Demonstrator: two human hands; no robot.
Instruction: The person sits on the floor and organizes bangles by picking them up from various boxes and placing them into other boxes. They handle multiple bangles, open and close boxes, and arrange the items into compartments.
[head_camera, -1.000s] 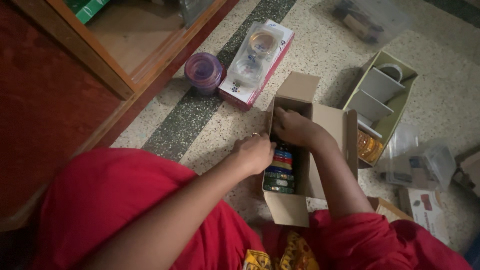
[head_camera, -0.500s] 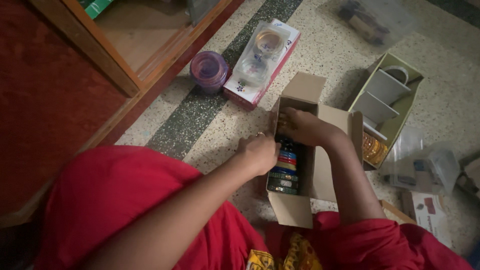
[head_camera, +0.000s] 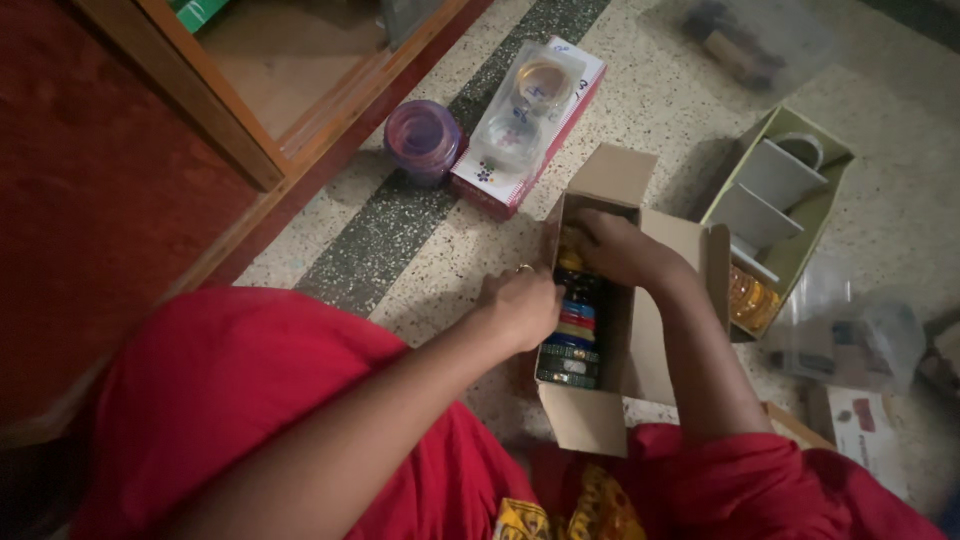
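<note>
Right hand (head_camera: 618, 252) has pushed deeper toward the far end of the one open cardboard box (head_camera: 600, 330) on the floor (head_camera: 640, 120); its fingers are hidden inside, so grip unclear. Left hand (head_camera: 522, 305) curls against the box's near wall, grip closed, contents hidden. Bangles (head_camera: 572, 335): one stacked row, count unreadable.

Home floor: speckled terrazzo floor (head_camera: 420, 240) with dark stripe, wooden cabinet frame (head_camera: 230, 130), open cardboard box (head_camera: 640, 300) of bangles (head_camera: 572, 335), person seated on ground.
</note>
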